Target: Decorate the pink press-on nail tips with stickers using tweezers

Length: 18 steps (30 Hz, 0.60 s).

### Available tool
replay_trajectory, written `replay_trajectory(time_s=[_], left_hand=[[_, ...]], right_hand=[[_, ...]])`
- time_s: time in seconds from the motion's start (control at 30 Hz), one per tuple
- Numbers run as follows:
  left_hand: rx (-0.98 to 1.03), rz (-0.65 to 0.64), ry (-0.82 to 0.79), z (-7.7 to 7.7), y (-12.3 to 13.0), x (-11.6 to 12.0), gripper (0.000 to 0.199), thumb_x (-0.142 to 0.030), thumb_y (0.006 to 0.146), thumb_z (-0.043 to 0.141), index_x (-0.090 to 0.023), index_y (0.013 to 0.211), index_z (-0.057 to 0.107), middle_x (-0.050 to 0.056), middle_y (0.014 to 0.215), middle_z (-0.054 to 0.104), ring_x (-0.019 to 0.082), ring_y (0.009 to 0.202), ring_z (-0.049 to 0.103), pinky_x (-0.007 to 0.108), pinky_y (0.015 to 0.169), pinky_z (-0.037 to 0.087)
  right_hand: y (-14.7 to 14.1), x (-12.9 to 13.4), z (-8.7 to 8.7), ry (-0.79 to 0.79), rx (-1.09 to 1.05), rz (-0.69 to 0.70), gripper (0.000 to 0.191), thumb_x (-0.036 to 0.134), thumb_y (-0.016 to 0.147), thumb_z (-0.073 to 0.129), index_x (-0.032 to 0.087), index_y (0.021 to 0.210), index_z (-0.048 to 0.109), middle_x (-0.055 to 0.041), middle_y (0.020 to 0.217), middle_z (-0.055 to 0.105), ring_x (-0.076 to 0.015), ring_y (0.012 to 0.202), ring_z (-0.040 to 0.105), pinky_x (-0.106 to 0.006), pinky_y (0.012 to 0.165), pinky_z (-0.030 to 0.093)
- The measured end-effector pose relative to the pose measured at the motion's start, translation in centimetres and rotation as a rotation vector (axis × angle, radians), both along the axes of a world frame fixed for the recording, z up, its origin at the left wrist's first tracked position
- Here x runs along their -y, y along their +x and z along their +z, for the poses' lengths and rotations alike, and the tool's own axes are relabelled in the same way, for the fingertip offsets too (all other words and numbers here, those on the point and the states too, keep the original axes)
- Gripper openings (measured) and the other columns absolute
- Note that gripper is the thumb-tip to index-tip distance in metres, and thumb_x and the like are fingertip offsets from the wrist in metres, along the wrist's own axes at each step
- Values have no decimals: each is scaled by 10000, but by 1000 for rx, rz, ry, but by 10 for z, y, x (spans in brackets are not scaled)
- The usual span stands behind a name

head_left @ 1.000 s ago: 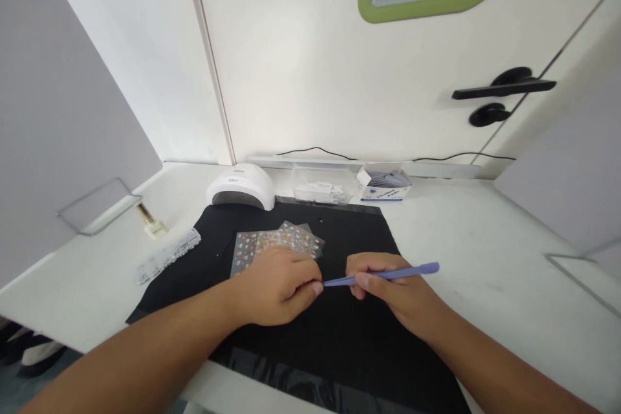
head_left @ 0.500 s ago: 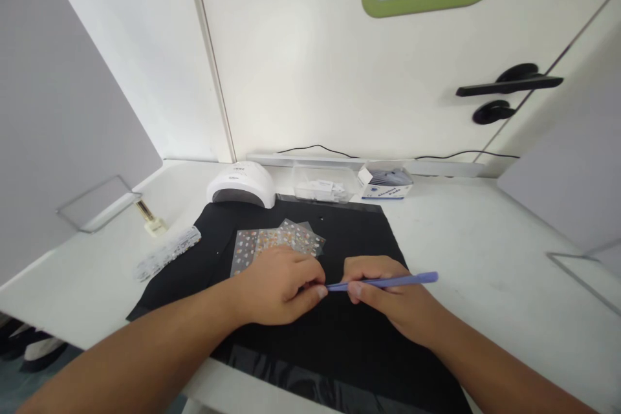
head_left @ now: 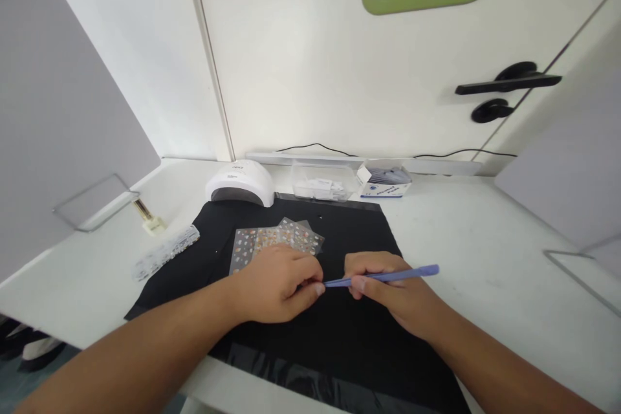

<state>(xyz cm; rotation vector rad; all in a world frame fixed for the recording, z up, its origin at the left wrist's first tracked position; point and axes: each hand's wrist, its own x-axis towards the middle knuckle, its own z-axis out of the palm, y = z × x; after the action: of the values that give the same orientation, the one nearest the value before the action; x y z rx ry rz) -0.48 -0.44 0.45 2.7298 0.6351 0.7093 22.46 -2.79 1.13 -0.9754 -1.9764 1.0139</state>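
My right hand [head_left: 385, 281] is closed round a thin purple tool [head_left: 412, 272], its far end sticking out to the right. The tool's narrow tip reaches the fingertips of my left hand [head_left: 284, 281], whose thumb and forefinger are pinched together. Anything between those fingers is too small or hidden to make out. Both hands are over a black mat [head_left: 349, 349]. Behind my left hand lie several overlapping clear sticker sheets [head_left: 242, 249] with small white and orange patterns, partly covered by the hand.
A white dome-shaped lamp [head_left: 241, 181] stands behind the mat, beside a clear tray [head_left: 323, 184] of white packets and a box of pads [head_left: 385, 184]. At the left of the white table [head_left: 485, 239] lie a small bottle [head_left: 151, 220] and a patterned clear strip [head_left: 167, 252].
The purple tool has tilted a little, its right end slightly higher. My right hand has lifted slightly; my left hand has hardly moved.
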Motion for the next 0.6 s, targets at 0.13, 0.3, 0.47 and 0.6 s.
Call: replay_trajectory(time_s=[0.13,0.3,0.47,0.6], left_hand=[[-5,0,-5,0,0,0,155,-256,935,451,-190,853,565,10,728,632,162,658,572,292,632,386],[-10,0,-9,0,0,0,140,-241,932,453,-193,855,560,9,734,633,161,659,579,293,635,393],[-4,-1,-17,1,-1,0,129,-232,923,458,-196,844,554,8,731,634,161,656,578,294,635,394],[3,-2,-26,1,-1,1,127,-229,916,458,-194,843,556,7,729,634,160,649,570,292,636,389]], right_hand=[[1,-1,-1,0,-17,3,457,514,893,541,175,588,575,-19,596,550,-156,584,503,-289,564,350],[2,1,-1,0,-21,4,448,512,897,540,177,602,581,-20,603,555,-159,594,507,-293,573,357],[3,0,-3,3,-26,-17,481,546,890,540,176,584,577,-23,597,551,-159,589,499,-289,562,347],[3,-1,-4,-2,-30,-13,485,546,892,545,174,583,584,-24,595,555,-157,590,499,-290,565,344]])
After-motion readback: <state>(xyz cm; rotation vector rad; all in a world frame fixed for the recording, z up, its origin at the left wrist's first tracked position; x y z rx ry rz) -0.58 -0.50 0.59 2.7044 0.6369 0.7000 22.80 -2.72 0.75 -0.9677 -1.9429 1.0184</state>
